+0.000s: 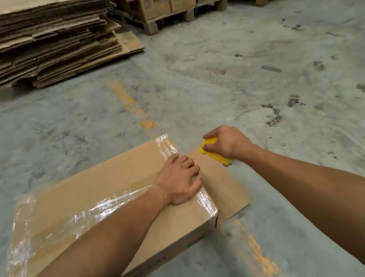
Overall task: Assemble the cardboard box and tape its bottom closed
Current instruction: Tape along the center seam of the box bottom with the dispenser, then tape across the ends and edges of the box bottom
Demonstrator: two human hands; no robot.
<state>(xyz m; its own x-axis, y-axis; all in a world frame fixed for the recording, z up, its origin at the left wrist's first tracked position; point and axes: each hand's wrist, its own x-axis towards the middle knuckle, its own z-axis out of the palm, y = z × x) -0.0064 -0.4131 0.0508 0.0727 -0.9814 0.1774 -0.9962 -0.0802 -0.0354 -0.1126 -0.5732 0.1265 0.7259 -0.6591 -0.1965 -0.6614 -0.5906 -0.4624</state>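
Our left hand (179,180) presses flat on the taped cardboard box (107,207) on the floor (260,71); our right hand (225,143) grips a yellow tape dispenser (213,150) beside it.

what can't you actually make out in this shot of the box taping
- Head view: the yellow tape dispenser is mostly covered by the right hand; its roll and blade are hidden.
- The tape end at the box edge lies under the left hand.
- Print on the box's near side is blurred and partly behind the left forearm.
- Labels on the cartons at the back are too small to read.
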